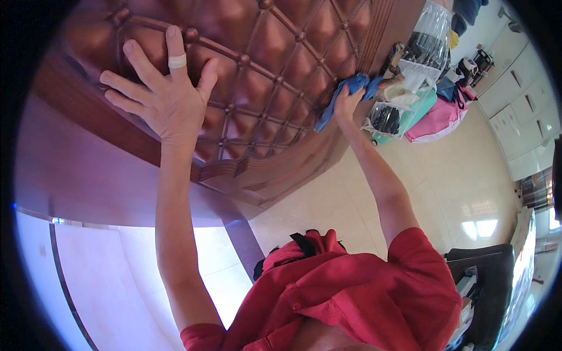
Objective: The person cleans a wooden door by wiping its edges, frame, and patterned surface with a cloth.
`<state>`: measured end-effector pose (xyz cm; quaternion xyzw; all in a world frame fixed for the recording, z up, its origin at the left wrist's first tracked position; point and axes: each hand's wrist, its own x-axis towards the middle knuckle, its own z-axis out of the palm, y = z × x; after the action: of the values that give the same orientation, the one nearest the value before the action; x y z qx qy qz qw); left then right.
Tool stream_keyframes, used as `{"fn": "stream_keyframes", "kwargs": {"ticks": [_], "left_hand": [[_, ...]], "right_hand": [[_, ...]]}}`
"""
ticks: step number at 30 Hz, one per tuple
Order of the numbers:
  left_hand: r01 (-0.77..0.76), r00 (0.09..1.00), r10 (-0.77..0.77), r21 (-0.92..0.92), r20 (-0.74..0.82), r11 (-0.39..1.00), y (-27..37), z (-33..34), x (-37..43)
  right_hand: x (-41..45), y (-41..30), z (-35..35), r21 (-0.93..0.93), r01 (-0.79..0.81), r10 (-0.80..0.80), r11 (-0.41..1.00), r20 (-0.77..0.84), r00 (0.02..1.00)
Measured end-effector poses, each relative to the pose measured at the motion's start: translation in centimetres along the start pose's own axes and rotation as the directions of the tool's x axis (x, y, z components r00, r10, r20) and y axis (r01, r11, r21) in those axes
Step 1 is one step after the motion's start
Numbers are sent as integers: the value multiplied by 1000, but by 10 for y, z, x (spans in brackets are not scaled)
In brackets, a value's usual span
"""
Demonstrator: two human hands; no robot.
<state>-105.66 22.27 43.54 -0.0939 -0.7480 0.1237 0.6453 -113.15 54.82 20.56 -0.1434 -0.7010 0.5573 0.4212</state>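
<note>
A large reddish-brown door [246, 92] with a padded-looking diamond relief, ridges and round knobs fills the upper left of the head view. My left hand [162, 92] rests on its raised panel with fingers spread, holding nothing; a pale band is wrapped round one finger. Near the panel's right border, my right hand [347, 103] presses a crumpled blue cloth [327, 112] against the door. Parts of the cloth stick out above and below the fingers.
Beside the door's far edge stand a turquoise suitcase [415, 116], plastic-wrapped items and a pink bag [439, 118]. White drawers [522, 105] line the right wall. A black chair-like item [483, 263] is at lower right. Glossy beige tiles [364, 197] cover the floor.
</note>
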Motion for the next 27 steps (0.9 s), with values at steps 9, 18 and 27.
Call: {"fn": "stream_keyframes", "kwargs": {"ticks": [9,18,27], "left_hand": [[-23,1000,23,-13,-2,1000,2,4,2],[-37,998,40,55,-54,998,-3,7,-1],[-93,987,127,303,-94,948,-2,4,8]], "right_hand": [[-39,-110,38,-21,352,-353,936,-2,936],[-51,-186,49,205,826,-739,526,590,324],[72,-62,-1,-416,590,-662,693,-43,748]]}}
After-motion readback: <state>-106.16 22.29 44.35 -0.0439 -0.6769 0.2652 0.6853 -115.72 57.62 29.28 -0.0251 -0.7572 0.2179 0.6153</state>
